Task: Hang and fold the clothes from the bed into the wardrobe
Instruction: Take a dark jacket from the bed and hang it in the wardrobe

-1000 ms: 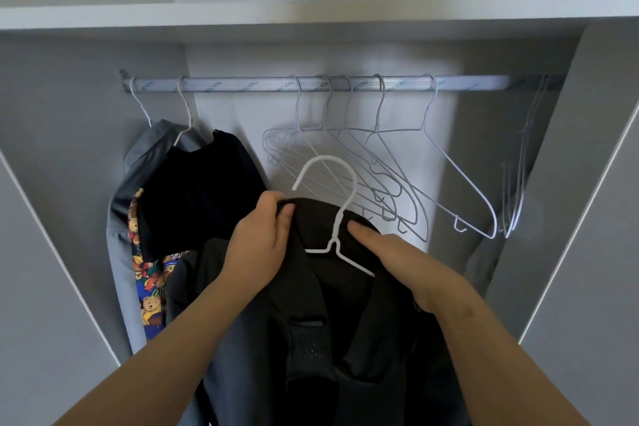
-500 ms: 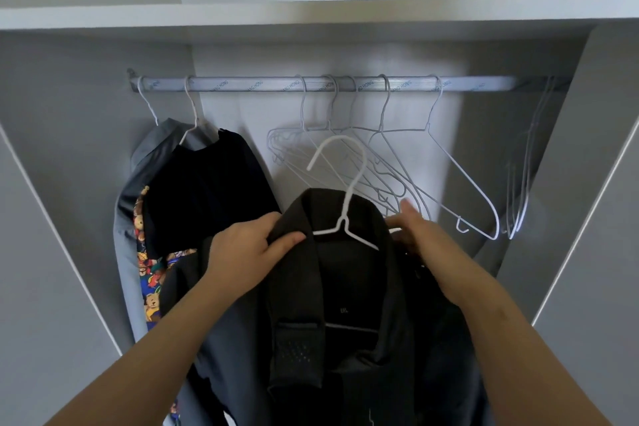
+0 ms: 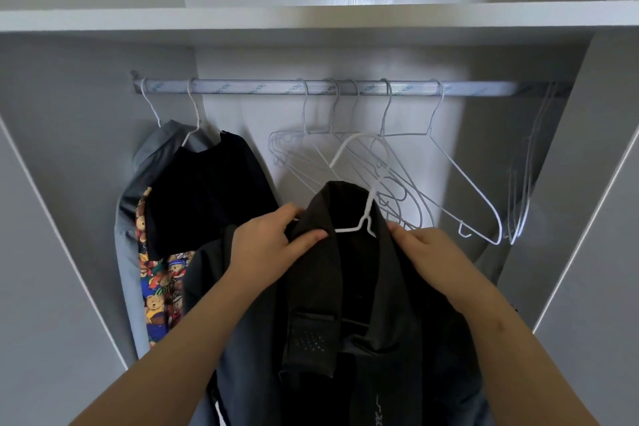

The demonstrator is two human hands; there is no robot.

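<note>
A black jacket [image 3: 349, 294] sits on a white wire hanger [image 3: 366, 197] in front of the open wardrobe, below the rail [image 3: 311, 87]. My left hand [image 3: 269, 249] pinches the jacket's left collar near the hanger's shoulder. The right collar and shoulder are gripped by my right hand [image 3: 432, 256]. The hanger's hook points up, free of the rail. Its lower bar is hidden inside the jacket.
At the left of the rail hang a grey garment [image 3: 152, 162], a black top [image 3: 207, 190] and a bear-print piece [image 3: 162, 287]. Several bare white hangers [image 3: 460, 180] hang in the middle, more at the right end [image 3: 525, 183]. A shelf [image 3: 311, 19] runs above.
Both hands have raised the jacket and hanger toward the rail. My right hand moved from the hanger's neck to the jacket's right shoulder. My left hand shifted its hold on the collar.
</note>
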